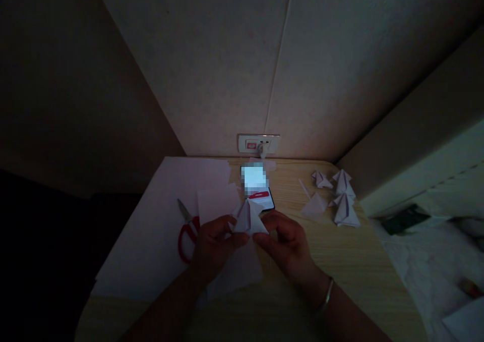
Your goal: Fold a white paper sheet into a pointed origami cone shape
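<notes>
A person's bare hands hold a small folded white paper piece upright above a light wood-grain desk in a dim room. The left hand pinches its left corner, fingers closed on the paper with the thumb along the bottom edge; the right hand grips the right corner in the same way, and a bracelet circles that wrist. The piece is a pointed triangle with a crease down its front. The landmark is the smartphone, lit and lying on the desk just beyond the folded piece; part of its screen is pixelated. Left of the smartphone, large white paper sheets cover much of the desk, with a smaller white sheet overlapping them, partly under the left hand. Scissors with red handles lie on the paper to the left of the smartphone and nearer the person, blades pointing away. Right of the smartphone are a thin paper strip, a flat paper piece, a small folded paper shape and, farther right, larger folded paper figures with pointed tops. Behind the smartphone, a wall outlet holds a white plug.
</notes>
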Motion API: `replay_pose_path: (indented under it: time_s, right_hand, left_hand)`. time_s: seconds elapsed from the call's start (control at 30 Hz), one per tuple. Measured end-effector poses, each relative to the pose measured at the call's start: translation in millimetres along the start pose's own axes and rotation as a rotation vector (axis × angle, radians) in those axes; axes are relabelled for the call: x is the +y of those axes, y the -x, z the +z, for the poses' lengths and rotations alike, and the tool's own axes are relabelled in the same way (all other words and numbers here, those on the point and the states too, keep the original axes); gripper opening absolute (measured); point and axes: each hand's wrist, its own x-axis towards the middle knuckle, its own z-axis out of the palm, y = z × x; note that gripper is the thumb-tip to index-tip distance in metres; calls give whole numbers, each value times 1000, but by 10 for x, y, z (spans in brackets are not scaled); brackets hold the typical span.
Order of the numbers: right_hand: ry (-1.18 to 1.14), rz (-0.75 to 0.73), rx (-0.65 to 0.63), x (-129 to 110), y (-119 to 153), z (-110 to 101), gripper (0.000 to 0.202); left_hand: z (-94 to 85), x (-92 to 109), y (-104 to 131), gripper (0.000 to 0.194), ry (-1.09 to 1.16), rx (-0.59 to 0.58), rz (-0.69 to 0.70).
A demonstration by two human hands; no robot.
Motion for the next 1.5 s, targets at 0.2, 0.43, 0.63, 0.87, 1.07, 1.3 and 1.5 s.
replay_pose_path:
  time_s: [0.2,0.43,0.63,0.87,1.07,1.3,1.5]
  right_hand:
    - [67,9,-18,34,-16,-5,8]
    - [273,-225,13,39,-18,-45,15]
    - [252,-310,24,11,-15,-65,18]
    - [210,-50,283,75,-102,-215,6]
    - [417,303,678,284,-272,-709,40]
    - [842,495,562,346,-256,-895,41]
    - [1047,237,680,286,-241,-773,37]
  left_hand:
    - [-3,-65,-15,18,-78,54,8]
    - [-52,8,7,3,-365,14,384]
    - [-52,-4,23,7,-444,-3,472]
    - [-27,-112,34,40,-357,51,397]
    - [-20,-83,45,25,-437,24,496]
    - [-43,-123,65,25,-495,33,542]
    - [-28,-82,68,19,-527,4,676]
